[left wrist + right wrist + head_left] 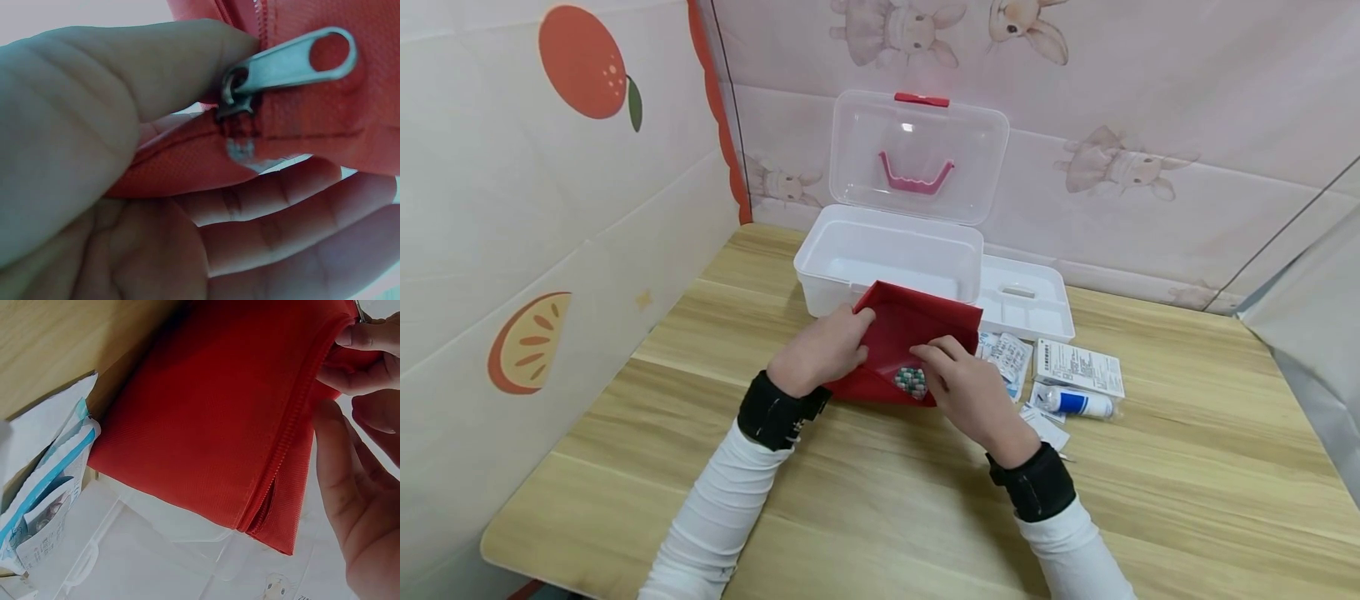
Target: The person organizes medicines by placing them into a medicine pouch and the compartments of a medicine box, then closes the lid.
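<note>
If left hand (822, 348) gripping red pouch (917, 312) slackens, capsules (910, 382) inside may slip out; right hand (967, 390): hold unclear from here.

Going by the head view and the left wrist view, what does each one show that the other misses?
Only the head view: the open white box with its clear lid raised, the white tray beside it, the green-and-white capsules, and, to the right of the red pouch, a printed carton and a blue-banded white cylinder.

Only the left wrist view: the metal zipper pull in close-up, with its hole.

Both: the left hand gripping the pouch.
</note>
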`<control>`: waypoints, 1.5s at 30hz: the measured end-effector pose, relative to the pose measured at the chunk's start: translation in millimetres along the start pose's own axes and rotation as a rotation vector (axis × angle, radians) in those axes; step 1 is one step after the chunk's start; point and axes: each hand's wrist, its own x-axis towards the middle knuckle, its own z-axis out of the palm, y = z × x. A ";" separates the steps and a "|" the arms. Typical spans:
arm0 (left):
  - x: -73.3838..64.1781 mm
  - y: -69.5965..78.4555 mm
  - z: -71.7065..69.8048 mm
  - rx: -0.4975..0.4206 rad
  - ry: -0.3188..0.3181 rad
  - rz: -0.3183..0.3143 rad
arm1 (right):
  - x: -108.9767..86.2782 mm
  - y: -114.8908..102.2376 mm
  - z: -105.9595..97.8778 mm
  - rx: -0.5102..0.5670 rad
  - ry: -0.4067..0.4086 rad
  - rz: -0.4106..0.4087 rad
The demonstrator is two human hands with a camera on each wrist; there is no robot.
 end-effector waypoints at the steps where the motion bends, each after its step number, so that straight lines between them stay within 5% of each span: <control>1: 0.0 0.0 0.1 0.002 0.000 0.001 | -0.1 0.0 -0.1 0.000 0.003 -0.001; 14: -1.0 2.4 -0.3 0.001 -0.008 -0.019 | -2.7 -0.9 -3.1 0.024 0.022 0.014; 24: -0.9 0.9 0.6 0.004 0.043 0.047 | -5.9 9.6 -18.9 0.024 0.112 0.046; 30: -1.5 0.6 1.4 0.019 0.092 0.075 | -8.5 20.3 -29.1 -0.002 0.144 0.113; 45: -2.2 0.8 1.2 0.036 0.094 0.039 | -22.1 57.7 -49.7 -0.135 0.101 0.347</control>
